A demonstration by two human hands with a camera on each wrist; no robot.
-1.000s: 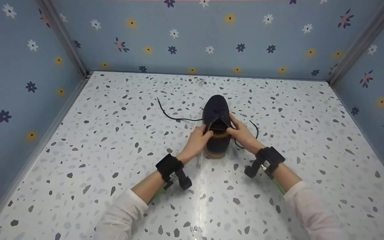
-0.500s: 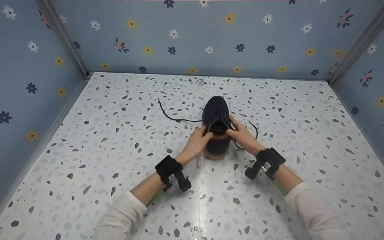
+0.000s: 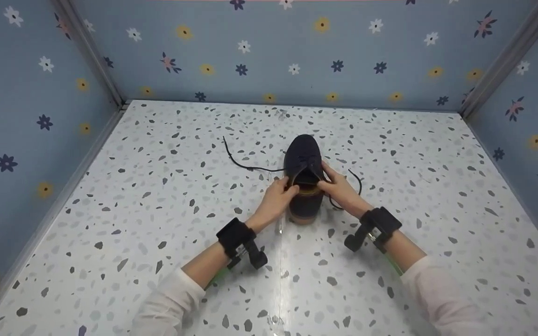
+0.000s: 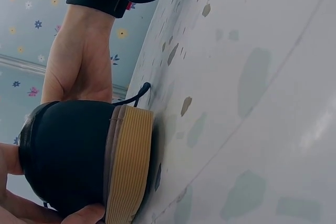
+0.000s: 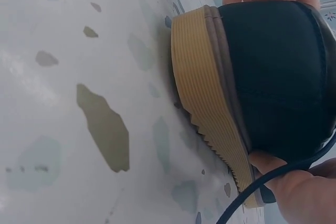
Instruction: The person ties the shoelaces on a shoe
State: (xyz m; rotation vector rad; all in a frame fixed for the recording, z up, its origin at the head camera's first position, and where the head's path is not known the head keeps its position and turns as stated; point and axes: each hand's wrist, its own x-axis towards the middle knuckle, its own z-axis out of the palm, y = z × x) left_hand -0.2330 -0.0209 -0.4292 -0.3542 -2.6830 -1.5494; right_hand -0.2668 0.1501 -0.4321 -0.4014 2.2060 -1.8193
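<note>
A dark lace-up shoe (image 3: 302, 149) with a tan ribbed sole (image 4: 131, 161) stands on the speckled surface, toe pointing away from me. My left hand (image 3: 273, 198) grips the left side of its opening, thumb at the collar's edge. On the opposite side, my right hand (image 3: 341, 189) holds it the same way, with fingers along the outer wall. One loose lace (image 3: 250, 168) stretches out to the left. The other lace (image 3: 359, 179) curls beside the right hand. In the right wrist view, the heel (image 5: 278, 77) shows close up, with fingers low near the sole.
The speckled white tabletop (image 3: 157, 261) reaches back to a blue flowered panel (image 3: 269, 51). Similar panels stand at the left and right, joined by grey corner posts (image 3: 94, 51). Black camera straps (image 3: 236, 233) circle both wrists.
Both hands keep their hold on the shoe, almost still. The shoe has come very slightly toward me, and the left lace's end has shifted a little to the right.
</note>
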